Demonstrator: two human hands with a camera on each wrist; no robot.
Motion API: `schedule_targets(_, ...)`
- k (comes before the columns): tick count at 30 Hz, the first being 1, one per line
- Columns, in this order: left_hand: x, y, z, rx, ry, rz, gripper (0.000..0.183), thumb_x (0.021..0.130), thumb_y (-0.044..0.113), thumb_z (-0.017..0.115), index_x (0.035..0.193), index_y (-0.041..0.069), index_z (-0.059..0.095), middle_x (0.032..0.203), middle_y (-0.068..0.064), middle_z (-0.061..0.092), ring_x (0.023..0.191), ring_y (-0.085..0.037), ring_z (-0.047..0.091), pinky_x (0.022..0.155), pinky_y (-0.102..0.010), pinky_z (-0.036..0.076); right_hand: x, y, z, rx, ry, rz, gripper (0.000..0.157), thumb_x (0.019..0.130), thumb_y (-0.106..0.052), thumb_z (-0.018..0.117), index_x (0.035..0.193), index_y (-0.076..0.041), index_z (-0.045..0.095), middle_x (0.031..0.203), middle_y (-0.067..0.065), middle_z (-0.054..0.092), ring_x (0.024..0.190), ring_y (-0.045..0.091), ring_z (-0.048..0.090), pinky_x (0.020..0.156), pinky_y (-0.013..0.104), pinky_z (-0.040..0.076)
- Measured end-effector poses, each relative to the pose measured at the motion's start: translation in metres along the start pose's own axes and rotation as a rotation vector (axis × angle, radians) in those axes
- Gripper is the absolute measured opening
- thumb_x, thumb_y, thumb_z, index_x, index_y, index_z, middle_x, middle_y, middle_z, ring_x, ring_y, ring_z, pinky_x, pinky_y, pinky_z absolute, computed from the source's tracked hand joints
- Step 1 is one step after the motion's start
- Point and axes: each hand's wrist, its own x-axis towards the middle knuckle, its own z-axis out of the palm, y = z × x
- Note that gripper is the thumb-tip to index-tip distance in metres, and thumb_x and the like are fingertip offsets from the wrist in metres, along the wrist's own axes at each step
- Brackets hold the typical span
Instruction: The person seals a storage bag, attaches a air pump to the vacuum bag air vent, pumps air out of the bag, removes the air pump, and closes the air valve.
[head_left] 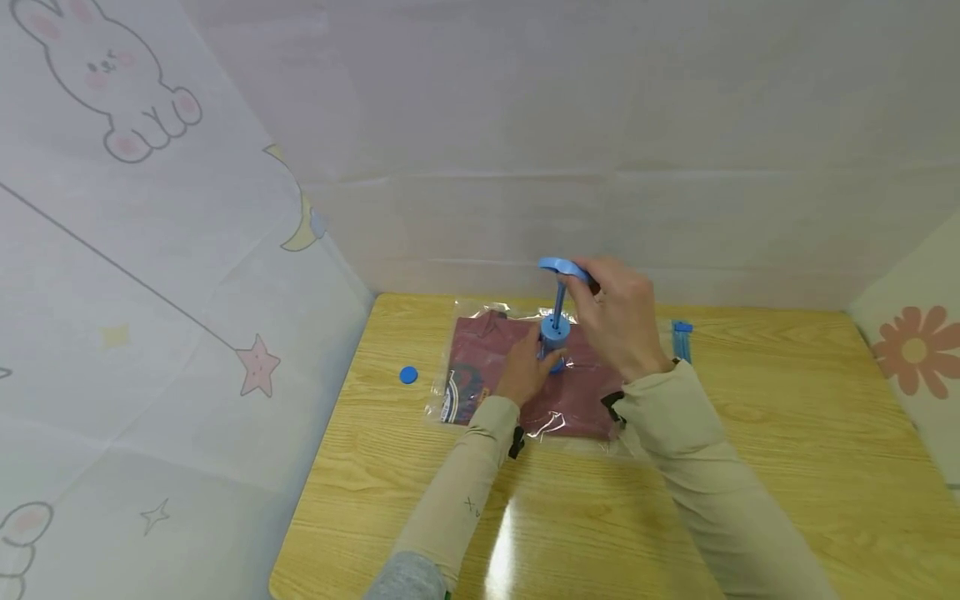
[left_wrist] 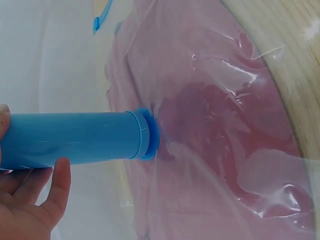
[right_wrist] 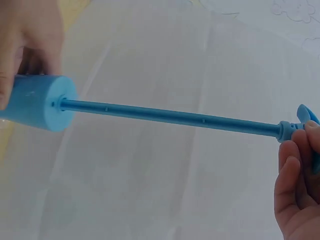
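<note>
A blue hand pump (head_left: pixel 555 330) stands upright on a clear vacuum storage bag (head_left: pixel 442 392) with a folded maroon garment (head_left: pixel 570 408) inside. My left hand (head_left: pixel 523 368) grips the pump's barrel (left_wrist: pixel 75 139), its fingers round the side. In the left wrist view the barrel's lower end meets a blue valve ring (left_wrist: pixel 151 134) on the bag. My right hand (head_left: pixel 617 310) holds the pump's handle (head_left: pixel 564 267) at the top. The rod (right_wrist: pixel 170 116) is drawn well out of the barrel, as the right wrist view shows.
A round blue cap (head_left: pixel 408 375) lies on the wooden table (head_left: pixel 360 467) left of the bag. Blue slider strips (head_left: pixel 682 337) lie at the bag's right end. A pale wall sheet (head_left: pixel 600 167) rises right behind the table's back edge, and a printed one (head_left: pixel 150 333) hangs at the left.
</note>
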Motion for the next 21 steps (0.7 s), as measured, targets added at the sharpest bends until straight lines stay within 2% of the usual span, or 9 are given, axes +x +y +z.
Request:
schedule_targets(5, -0.0001, -0.0013, 0.0012, 0.002, -0.007, -0.019, 0.059, 0.091, 0.040, 0.065, 0.139, 0.016, 0.043, 0.126, -0.010, 0.065, 0.117, -0.024, 0.062, 0.099, -0.039, 0.050, 0.0031, -0.0074, -0.0034, 0.011, 0.027, -0.014, 0.015, 0.088, -0.005, 0.069, 0.096, 0.007, 0.070, 0.080, 0.016, 0.069, 0.068, 0.022, 0.061, 0.061, 0.030, 0.047)
schedule_targets(11, -0.0007, -0.0019, 0.0023, -0.011, -0.009, -0.006, 0.057, 0.091, 0.041, 0.064, 0.137, 0.016, 0.043, 0.124, -0.009, 0.066, 0.117, -0.023, 0.062, 0.098, -0.039, 0.051, 0.0036, -0.0091, -0.0040, 0.012, 0.045, -0.027, 0.013, 0.087, -0.004, 0.069, 0.094, 0.007, 0.070, 0.078, 0.016, 0.068, 0.067, 0.020, 0.059, 0.062, 0.022, 0.042)
schedule_targets(21, -0.0012, 0.0016, 0.0004, 0.011, 0.004, -0.019, 0.060, 0.091, 0.041, 0.063, 0.140, 0.012, 0.043, 0.125, -0.012, 0.065, 0.116, -0.025, 0.063, 0.096, -0.040, 0.052, 0.0043, -0.0099, -0.0025, 0.017, 0.054, -0.028, 0.013, 0.087, -0.005, 0.070, 0.093, 0.006, 0.071, 0.077, 0.015, 0.068, 0.067, 0.021, 0.060, 0.062, 0.031, 0.046)
